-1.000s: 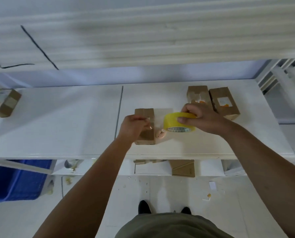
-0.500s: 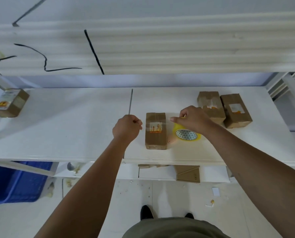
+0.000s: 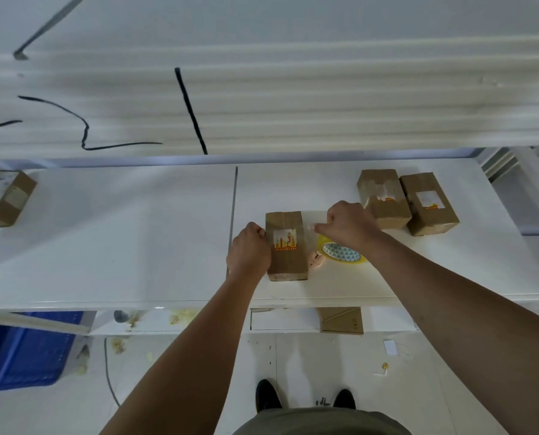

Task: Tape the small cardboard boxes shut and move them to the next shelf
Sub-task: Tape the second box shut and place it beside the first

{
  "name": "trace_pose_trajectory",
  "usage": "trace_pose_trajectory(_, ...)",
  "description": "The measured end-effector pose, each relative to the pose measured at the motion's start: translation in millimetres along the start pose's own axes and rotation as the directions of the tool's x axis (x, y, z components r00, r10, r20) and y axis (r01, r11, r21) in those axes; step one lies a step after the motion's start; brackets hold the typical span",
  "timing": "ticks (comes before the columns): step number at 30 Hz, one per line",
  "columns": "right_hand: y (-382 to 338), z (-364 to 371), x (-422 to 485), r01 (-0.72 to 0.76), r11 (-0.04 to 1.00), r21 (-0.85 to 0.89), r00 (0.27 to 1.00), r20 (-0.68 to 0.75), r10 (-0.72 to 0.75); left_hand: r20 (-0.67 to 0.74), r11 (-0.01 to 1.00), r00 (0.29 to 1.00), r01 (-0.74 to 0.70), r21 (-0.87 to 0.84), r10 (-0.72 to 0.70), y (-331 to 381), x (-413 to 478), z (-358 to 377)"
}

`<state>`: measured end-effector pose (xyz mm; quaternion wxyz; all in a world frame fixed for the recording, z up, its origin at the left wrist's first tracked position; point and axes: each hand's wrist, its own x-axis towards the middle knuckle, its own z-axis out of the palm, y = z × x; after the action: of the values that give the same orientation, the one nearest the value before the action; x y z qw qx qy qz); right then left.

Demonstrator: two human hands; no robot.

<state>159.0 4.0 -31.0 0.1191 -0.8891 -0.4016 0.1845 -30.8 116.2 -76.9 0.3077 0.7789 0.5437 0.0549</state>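
A small brown cardboard box point(image 3: 286, 259) with an orange-printed label lies on the white shelf point(image 3: 136, 246) in front of me. My left hand point(image 3: 249, 251) is at the box's left edge, fingers curled, and seems to pinch one end of a clear tape strip point(image 3: 307, 226). My right hand point(image 3: 349, 226) pinches the other end just right of the box, so the strip stretches across the box top. The yellow tape roll point(image 3: 340, 255) lies flat under my right wrist. On the adjoining shelf at far left stands one taped box point(image 3: 1, 197).
Two more cardboard boxes point(image 3: 382, 199) point(image 3: 428, 204) sit side by side at the back right. A small pink object point(image 3: 316, 260) lies between box and roll. A blue bin point(image 3: 20, 350) and a cardboard piece point(image 3: 340, 320) sit below the shelf.
My right hand set the yellow roll down flat and now pinches a tape strip. My left hand left the box top, then came back to its left edge.
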Motion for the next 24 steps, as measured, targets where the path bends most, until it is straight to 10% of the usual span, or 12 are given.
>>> trace_pose_trajectory(5, -4.3, 4.2, -0.6, -0.027, 0.999, -0.041, 0.999, -0.02, 0.026, -0.109, 0.969, 0.985, 0.106, -0.223, -0.133, -7.1, -15.6, 10.5)
trace_pose_trajectory(8, -1.5, 4.2, -1.0, -0.028, 0.999, -0.045, 0.999, -0.029, 0.026, -0.376, 0.981, 0.926, -0.106, -0.162, 0.038, 1.0, -37.3, 11.4)
trace_pose_trajectory(11, 0.9, 5.0, -2.4, -0.028, 0.999, -0.026, 0.998, -0.05, 0.027, -0.196, 0.965, 0.945, -0.253, 0.069, 0.262, 15.3, -64.6, 27.5)
trace_pose_trajectory(14, 2.0, 6.4, -4.4, -0.019, 1.0, -0.009, 0.998, -0.066, 0.019, 0.016, 0.971, 0.982, -0.189, 0.145, 0.188, 17.3, -72.9, 44.9)
trace_pose_trajectory(24, -0.2, -13.2, -8.2, 0.067, 0.983, 0.173, 0.995, -0.089, -0.052, -0.156, 0.965, 0.971, -0.206, -0.163, 0.181, 9.9, -59.6, 23.7)
